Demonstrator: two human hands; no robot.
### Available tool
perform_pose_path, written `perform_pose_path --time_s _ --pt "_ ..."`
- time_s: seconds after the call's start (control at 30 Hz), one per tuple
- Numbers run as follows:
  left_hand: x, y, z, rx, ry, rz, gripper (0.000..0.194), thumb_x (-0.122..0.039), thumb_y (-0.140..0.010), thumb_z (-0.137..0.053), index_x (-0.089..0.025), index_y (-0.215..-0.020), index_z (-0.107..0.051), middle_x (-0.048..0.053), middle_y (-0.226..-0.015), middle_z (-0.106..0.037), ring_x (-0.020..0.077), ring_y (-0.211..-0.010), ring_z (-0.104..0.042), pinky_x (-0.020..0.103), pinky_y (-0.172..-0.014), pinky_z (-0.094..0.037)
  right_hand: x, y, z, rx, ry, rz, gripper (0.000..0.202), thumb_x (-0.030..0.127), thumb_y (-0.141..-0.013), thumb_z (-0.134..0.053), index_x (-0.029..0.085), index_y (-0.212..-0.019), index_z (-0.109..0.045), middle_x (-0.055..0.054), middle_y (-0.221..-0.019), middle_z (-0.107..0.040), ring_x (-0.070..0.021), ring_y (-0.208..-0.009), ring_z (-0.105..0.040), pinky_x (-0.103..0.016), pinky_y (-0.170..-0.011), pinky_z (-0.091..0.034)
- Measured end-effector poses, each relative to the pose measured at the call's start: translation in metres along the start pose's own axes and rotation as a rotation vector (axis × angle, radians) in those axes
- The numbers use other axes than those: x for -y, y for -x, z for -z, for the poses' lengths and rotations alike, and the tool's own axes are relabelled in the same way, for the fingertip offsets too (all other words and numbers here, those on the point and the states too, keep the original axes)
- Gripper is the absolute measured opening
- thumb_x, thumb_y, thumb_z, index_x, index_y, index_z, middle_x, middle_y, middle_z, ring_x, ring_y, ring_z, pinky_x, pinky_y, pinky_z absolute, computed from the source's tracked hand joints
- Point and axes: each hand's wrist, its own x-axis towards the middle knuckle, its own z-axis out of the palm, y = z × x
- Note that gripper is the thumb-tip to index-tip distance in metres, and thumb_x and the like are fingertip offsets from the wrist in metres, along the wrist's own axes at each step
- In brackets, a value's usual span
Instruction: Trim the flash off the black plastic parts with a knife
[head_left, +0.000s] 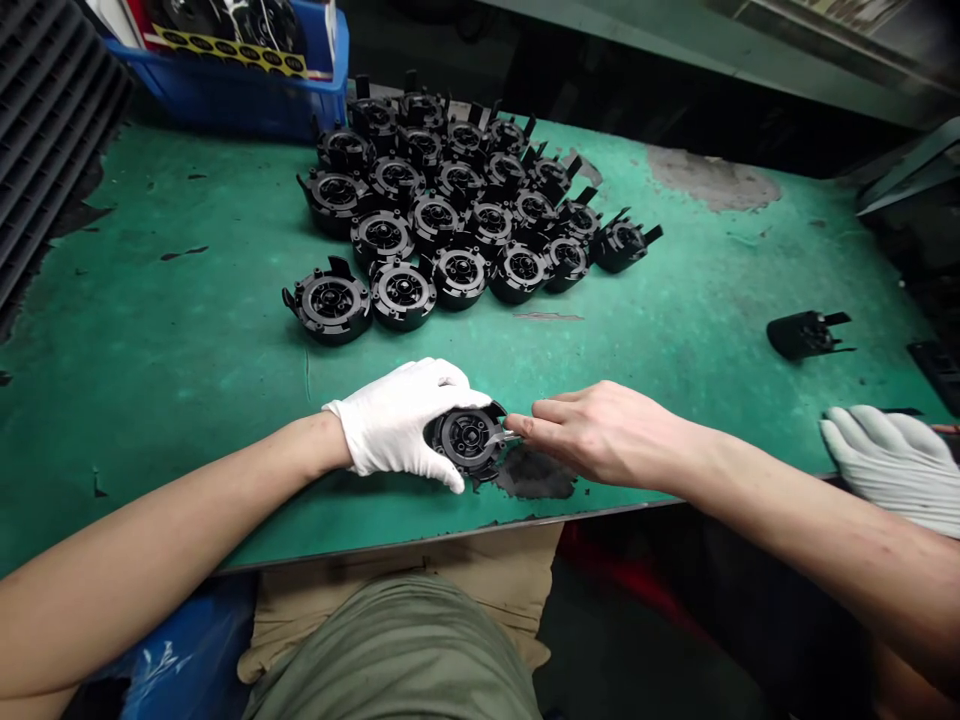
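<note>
My left hand (pixel 409 420), in a white glove, is closed around a round black plastic housing (pixel 466 440) near the table's front edge. The housing's ringed, slotted face points up, and its left side is hidden by the glove. My bare right hand (pixel 581 435) comes in from the right, its fingers pinched on a thin metal tool (pixel 510 436) whose tip touches the right rim of the housing. Most of that tool is covered by my fingers, so its exact kind does not show.
Several similar black housings (pixel 461 270) stand in rows behind my hands. Another housing (pixel 802 335) lies at the right. A co-worker's gloved hand (pixel 892 455) rests at the right edge. A blue bin (pixel 232 95) and black ribbed trays (pixel 52 130) stand at the back left of the green table (pixel 187 340).
</note>
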Motion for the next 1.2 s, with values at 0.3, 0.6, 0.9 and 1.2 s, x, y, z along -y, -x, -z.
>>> perform_pose_path --time_s 0.3,0.6,0.9,1.2 --pt "-0.001 0.0 -0.001 0.003 -0.031 0.014 0.097 -0.082 -0.07 -0.087 -0.025 -0.146 -0.065 0.011 -0.115 -0.07 0.0323 -0.107 -0.067 0.045 -0.098 -0.054 -0.02 -0.005 -0.001 -0.047 -0.204 0.003 0.028 0.028 -0.117 -0.042 0.018 -0.123 -0.067 -0.002 -0.088 -0.07 -0.0145 -0.073 -0.064 -0.03 -0.061 -0.038" --pt "-0.007 0.005 -0.006 -0.011 -0.135 -0.027 0.12 -0.087 -0.066 -0.086 -0.018 -0.158 -0.05 0.014 -0.114 -0.066 0.0355 -0.105 -0.065 0.05 -0.094 -0.055 0.078 0.024 -0.028 -0.281 -0.297 -0.467 0.033 0.022 -0.115 -0.048 0.016 -0.147 -0.056 -0.005 -0.099 -0.076 -0.0168 -0.078 -0.074 -0.028 -0.066 -0.055" --pt "-0.005 0.008 -0.007 -0.044 -0.026 -0.095 0.114 -0.072 -0.067 -0.095 -0.02 -0.156 -0.046 0.019 -0.138 -0.07 0.0407 -0.127 -0.07 0.054 -0.112 -0.053 0.12 0.003 -0.04 -0.281 -0.227 -0.661 0.036 0.027 -0.118 -0.042 0.013 -0.147 -0.058 -0.007 -0.097 -0.077 -0.016 -0.071 -0.074 -0.028 -0.062 -0.055" --pt "-0.006 0.005 -0.007 -0.015 -0.015 -0.08 0.106 -0.064 -0.069 -0.095 -0.017 -0.153 -0.051 0.018 -0.128 -0.077 0.0389 -0.118 -0.077 0.049 -0.106 -0.059 0.125 -0.002 -0.021 -0.2 0.05 -0.616 0.033 0.02 -0.114 -0.046 0.007 -0.136 -0.067 -0.001 -0.079 -0.064 -0.0144 -0.055 -0.058 -0.036 -0.049 -0.032"
